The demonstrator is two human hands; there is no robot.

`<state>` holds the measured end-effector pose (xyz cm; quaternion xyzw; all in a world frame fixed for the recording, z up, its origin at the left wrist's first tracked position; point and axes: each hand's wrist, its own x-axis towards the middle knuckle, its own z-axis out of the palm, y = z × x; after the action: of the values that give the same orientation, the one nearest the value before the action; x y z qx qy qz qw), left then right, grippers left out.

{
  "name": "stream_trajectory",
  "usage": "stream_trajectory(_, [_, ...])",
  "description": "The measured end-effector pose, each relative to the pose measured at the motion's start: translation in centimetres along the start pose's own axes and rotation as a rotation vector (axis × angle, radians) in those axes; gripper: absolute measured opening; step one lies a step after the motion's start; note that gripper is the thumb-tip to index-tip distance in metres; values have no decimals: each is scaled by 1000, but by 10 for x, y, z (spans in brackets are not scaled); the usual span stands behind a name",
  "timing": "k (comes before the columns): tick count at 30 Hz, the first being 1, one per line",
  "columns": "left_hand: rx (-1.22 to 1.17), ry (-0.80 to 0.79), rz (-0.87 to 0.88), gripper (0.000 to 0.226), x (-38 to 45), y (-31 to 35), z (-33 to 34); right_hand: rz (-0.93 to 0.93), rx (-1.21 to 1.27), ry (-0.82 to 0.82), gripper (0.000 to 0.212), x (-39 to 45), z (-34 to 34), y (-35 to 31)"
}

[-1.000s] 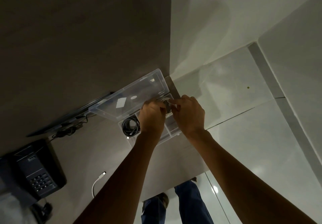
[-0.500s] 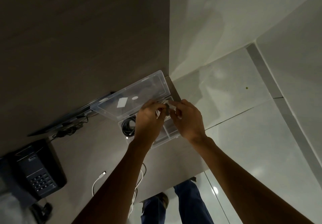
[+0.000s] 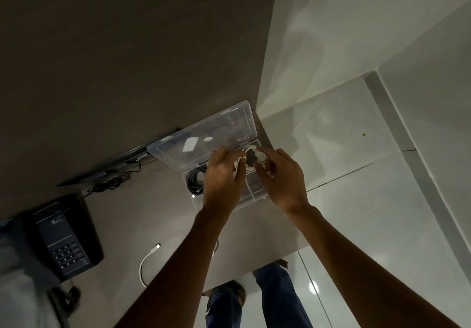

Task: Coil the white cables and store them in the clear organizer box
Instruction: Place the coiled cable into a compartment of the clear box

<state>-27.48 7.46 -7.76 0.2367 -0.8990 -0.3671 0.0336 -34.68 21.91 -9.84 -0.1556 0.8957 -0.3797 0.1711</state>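
Observation:
The clear organizer box (image 3: 251, 199) lies open on the desk, its lid (image 3: 204, 139) leaning back against the wall. A coiled white cable (image 3: 248, 155) sits over the box's far right compartment. My left hand (image 3: 223, 177) grips the coil's left side. My right hand (image 3: 283, 177) pinches its right side between thumb and fingers. A coiled black cable (image 3: 195, 181) rests in the box's left compartment. Another white cable (image 3: 149, 264) lies loose on the desk near my left forearm, which hides its far end.
A black desk phone (image 3: 63, 236) stands at the left. Dark wires (image 3: 112, 182) trail along the wall behind it. The desk's right edge (image 3: 270, 259) runs just beside the box, with the tiled floor (image 3: 356, 200) and my legs below.
My hands have drawn slightly toward me and spread apart, and the white coil now shows between them over the box. The view has shifted a little.

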Motion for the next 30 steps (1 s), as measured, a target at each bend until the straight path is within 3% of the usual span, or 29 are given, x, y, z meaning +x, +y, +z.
stream_trajectory(4, [133, 90, 73, 28, -16, -4, -4, -56, -57, 52, 44, -9, 4, -5])
stream_trajectory(10, [139, 144, 54, 42, -65, -15, -31, -194, -71, 9, 58, -41, 13, -32])
stream_trajectory(14, [135, 173, -7, 42, -100, -26, -54, -277, -79, -131, 54, -72, 21, -51])
stream_trajectory(21, [121, 162, -103, 38, -172, -62, -86, -291, -10, -192, 45, -128, 36, -62])
stream_trajectory(26, [141, 122, -172, 24, -221, -92, -103, -315, -101, -411, 28, -165, 49, -70])
stream_trajectory(30, [73, 96, -263, 15, -251, -107, -105, -272, -192, -479, 33, -185, 59, -74])
